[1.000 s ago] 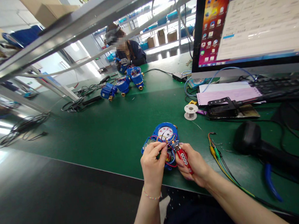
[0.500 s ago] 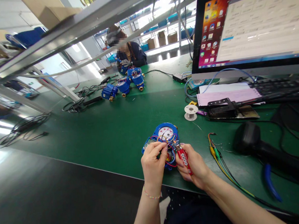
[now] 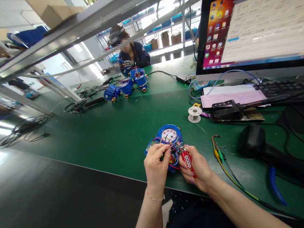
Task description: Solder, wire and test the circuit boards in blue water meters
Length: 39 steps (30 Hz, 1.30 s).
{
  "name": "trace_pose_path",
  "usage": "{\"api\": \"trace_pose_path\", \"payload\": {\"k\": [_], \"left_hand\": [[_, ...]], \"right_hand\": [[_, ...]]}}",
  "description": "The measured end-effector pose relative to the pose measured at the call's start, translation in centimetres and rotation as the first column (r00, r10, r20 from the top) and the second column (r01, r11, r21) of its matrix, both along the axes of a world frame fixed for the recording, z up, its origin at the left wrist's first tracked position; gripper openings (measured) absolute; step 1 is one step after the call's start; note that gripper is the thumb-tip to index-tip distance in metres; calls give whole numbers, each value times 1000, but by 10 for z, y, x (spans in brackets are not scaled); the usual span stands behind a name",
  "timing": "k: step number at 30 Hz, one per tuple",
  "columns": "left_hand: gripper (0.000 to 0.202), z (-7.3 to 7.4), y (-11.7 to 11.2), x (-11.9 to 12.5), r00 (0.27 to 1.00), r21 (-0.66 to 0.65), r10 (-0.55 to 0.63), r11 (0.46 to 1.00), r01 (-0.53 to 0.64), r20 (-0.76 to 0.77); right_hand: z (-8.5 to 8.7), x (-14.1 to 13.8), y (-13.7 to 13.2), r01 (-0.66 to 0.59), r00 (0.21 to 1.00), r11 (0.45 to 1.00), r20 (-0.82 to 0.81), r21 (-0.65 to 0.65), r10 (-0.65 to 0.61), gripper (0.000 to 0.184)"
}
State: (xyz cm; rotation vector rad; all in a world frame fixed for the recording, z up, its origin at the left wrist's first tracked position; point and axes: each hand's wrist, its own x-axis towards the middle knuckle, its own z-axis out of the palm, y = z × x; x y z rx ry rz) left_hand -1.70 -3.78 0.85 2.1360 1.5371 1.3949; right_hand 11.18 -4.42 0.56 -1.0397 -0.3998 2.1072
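Note:
A blue water meter [image 3: 159, 131] with a white dial, its cover off and thin coloured wires spilling out, lies on the green bench in front of me. My left hand [image 3: 157, 161] is over its near left side, thumb and forefinger pinched on a thin wire [image 3: 170, 145]. At its right, my right hand [image 3: 198, 166] is wrapped round a red lighter [image 3: 187, 162], metal end up beside the wires. Whether a flame burns there is too small to tell. My fingers hide part of the meter's open housing.
A solder spool [image 3: 194, 114], clip leads [image 3: 220, 156], a black handheld scanner [image 3: 251, 141] and a blue-handled tool [image 3: 275, 185] lie to the right. Behind them are a monitor [image 3: 252, 25] and papers [image 3: 232, 98]. Farther back, several blue meters [image 3: 126, 87] stand near a co-worker [image 3: 137, 55].
Both hands keep almost the same place and grip. The whole view has shifted very slightly.

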Motion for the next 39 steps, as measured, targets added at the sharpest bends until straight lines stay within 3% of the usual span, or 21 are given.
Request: {"api": "trace_pose_path", "payload": {"k": [11,39], "left_hand": [[9,2,0,1,1000,4,11,1000,-11,-12],[10,1,-1,0,1000,5,8,1000,-8,-9]], "right_hand": [[-2,-3,-3,51,999,999,1,17,-51,64],[0,2,3,-44,999,999,23,27,43,63]]}}
